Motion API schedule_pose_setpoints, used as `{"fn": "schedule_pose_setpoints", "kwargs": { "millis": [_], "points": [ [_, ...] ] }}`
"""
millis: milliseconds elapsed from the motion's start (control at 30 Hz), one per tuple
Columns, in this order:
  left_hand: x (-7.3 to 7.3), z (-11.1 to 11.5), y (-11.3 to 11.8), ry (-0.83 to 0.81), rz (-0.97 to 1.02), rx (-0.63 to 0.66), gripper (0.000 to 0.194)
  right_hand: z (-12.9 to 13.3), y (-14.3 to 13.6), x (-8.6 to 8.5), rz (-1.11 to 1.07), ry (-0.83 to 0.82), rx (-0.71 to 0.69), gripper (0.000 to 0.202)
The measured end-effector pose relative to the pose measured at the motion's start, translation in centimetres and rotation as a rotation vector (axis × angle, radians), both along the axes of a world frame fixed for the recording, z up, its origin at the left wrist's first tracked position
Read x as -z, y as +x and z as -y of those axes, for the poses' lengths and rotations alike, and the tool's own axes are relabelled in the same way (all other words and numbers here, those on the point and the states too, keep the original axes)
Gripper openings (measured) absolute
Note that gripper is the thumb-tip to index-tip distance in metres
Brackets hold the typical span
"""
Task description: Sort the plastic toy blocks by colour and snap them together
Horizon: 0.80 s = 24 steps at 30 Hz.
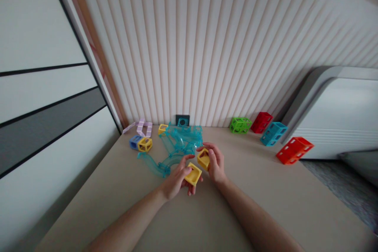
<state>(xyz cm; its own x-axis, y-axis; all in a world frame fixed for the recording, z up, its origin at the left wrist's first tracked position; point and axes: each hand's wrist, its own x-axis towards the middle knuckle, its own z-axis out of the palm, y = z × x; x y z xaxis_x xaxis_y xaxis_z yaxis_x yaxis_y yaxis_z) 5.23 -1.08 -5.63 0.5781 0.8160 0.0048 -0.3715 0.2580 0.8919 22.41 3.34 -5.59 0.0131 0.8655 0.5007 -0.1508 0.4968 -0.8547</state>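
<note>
My left hand (pixel 177 179) grips a yellow block (pixel 193 175) with a hollowed face turned up toward me. In my right hand (pixel 217 163) is a second yellow block (pixel 203 159), an open-sided cube held between thumb and fingers. The two blocks are close together but apart, above the table. Just beyond my hands lies a heap of clear teal track pieces (pixel 183 138). A curved teal track piece (pixel 155 165) lies on the table left of my left hand.
A blue block (pixel 135 142) and a yellow block (pixel 145 144) sit joined at left, near lilac pieces (pixel 144 128). Another yellow block (pixel 162 129) and a dark square piece (pixel 182 120) stand behind. Green (pixel 240 125), red (pixel 261 122), blue (pixel 273 134) and orange-red blocks (pixel 294 150) line the right.
</note>
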Motion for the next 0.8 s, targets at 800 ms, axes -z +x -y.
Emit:
{"fn": "schedule_pose_setpoints", "kwargs": {
  "millis": [800],
  "points": [
    [-1.0, -0.5, -0.1, -0.016, 0.192, -0.317, 0.038, 0.2, -0.1, 0.6, 0.176, 0.084, 0.01, 0.031]
  ]
}}
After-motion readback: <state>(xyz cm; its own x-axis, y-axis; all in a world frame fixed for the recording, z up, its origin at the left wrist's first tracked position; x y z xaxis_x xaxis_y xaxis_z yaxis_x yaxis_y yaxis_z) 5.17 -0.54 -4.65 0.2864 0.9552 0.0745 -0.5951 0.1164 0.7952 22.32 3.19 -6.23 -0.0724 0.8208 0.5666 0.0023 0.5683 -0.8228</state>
